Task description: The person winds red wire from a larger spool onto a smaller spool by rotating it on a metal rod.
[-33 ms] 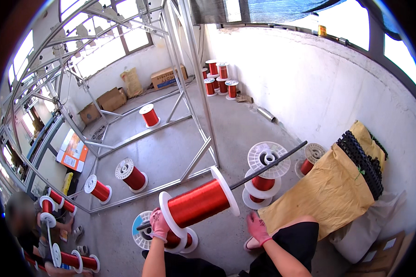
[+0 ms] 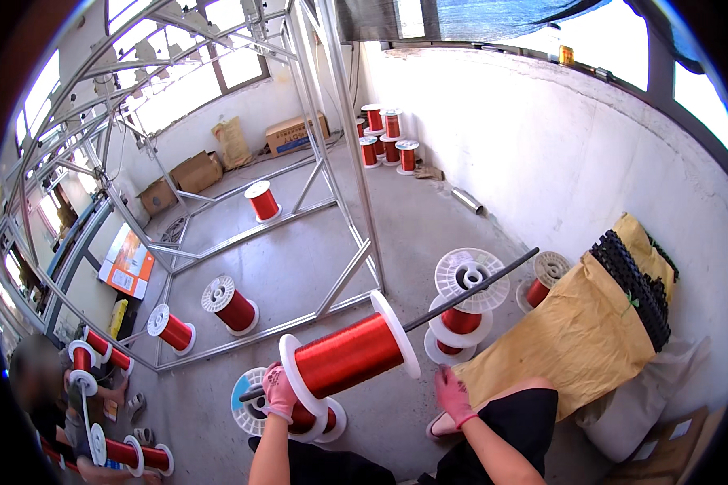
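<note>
Left hand (image 2: 279,392) grasps the rod (image 2: 469,293) end, hidden behind the spool (image 2: 349,353); right hand (image 2: 453,396) released; unchanged.

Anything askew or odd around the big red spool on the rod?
The large red spool hangs tilted on a dark rod, gripped only at its low end by the left hand; the right hand is off it.

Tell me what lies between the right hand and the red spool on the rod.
In the head view, only bare grey floor separates the right hand from the red spool; the left hand grips the rod.
</note>
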`<state>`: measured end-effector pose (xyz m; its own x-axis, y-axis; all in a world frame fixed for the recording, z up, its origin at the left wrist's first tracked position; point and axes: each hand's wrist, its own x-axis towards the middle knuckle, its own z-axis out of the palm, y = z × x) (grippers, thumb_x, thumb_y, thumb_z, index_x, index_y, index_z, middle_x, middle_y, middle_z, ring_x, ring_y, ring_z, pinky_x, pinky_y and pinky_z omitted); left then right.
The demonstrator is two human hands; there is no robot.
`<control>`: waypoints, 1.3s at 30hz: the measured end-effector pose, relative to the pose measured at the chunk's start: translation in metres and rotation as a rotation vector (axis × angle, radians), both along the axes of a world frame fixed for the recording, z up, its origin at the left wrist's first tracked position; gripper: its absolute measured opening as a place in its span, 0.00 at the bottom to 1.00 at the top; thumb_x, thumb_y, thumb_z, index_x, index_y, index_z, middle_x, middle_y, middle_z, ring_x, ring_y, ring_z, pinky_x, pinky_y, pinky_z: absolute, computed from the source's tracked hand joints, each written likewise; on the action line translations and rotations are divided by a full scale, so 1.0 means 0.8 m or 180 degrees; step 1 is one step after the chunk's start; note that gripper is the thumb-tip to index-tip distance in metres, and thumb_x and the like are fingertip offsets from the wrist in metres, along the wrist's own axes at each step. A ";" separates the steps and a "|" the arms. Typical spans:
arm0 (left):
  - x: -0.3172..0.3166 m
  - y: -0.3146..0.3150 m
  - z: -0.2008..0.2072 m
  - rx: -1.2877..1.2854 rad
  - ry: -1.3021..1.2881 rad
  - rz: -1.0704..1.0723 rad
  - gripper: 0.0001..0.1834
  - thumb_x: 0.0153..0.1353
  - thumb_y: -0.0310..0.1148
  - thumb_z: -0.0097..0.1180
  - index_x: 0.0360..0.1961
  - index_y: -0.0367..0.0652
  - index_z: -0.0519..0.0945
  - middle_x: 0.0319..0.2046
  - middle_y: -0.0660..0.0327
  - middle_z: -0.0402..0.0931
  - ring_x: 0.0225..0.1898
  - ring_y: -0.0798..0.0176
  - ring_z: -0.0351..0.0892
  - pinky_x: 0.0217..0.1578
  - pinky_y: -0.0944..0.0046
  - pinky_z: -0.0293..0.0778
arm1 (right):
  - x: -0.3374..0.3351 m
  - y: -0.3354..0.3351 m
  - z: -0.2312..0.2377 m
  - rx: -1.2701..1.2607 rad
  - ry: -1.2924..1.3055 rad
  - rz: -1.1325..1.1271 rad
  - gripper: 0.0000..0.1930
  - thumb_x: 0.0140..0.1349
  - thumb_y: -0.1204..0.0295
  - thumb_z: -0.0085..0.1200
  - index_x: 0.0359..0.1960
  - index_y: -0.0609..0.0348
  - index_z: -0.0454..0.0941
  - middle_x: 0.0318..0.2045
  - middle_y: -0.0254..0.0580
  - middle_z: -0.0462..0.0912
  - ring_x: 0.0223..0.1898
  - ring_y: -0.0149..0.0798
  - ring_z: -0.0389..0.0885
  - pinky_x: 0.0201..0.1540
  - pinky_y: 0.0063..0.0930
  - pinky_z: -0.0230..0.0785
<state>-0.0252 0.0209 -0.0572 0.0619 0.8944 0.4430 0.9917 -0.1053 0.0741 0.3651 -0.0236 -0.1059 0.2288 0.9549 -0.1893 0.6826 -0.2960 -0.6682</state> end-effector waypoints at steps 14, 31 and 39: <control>-0.011 0.010 -0.033 0.0217 -0.1188 -0.0031 0.10 0.46 0.39 0.51 0.24 0.47 0.81 0.26 0.57 0.79 0.36 0.58 0.77 0.51 0.59 0.66 | -0.129 0.222 0.214 0.0465 -0.0667 0.0841 0.27 0.60 0.51 0.44 0.46 0.67 0.68 0.41 0.55 0.79 0.43 0.55 0.77 0.45 0.43 0.68; -0.009 0.003 -0.016 0.0086 0.0020 -0.0040 0.10 0.44 0.37 0.52 0.23 0.45 0.81 0.25 0.57 0.79 0.33 0.55 0.77 0.46 0.58 0.69 | 0.000 -0.010 -0.087 0.0978 -0.1215 0.0777 0.23 0.59 0.60 0.45 0.49 0.66 0.65 0.46 0.53 0.73 0.50 0.50 0.71 0.51 0.41 0.63; -0.003 0.002 -0.009 0.0042 -0.0318 0.0200 0.10 0.44 0.37 0.52 0.25 0.44 0.82 0.26 0.56 0.80 0.37 0.54 0.77 0.48 0.59 0.68 | 0.002 -0.040 -0.072 0.0026 -0.1033 0.0667 0.25 0.59 0.55 0.45 0.51 0.62 0.65 0.49 0.50 0.73 0.52 0.47 0.71 0.52 0.39 0.63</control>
<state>-0.0274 0.0228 -0.0643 -0.0391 0.8892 0.4558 0.9841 -0.0448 0.1718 0.3667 -0.0554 -0.1635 0.0751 0.9885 -0.1312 0.9041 -0.1230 -0.4093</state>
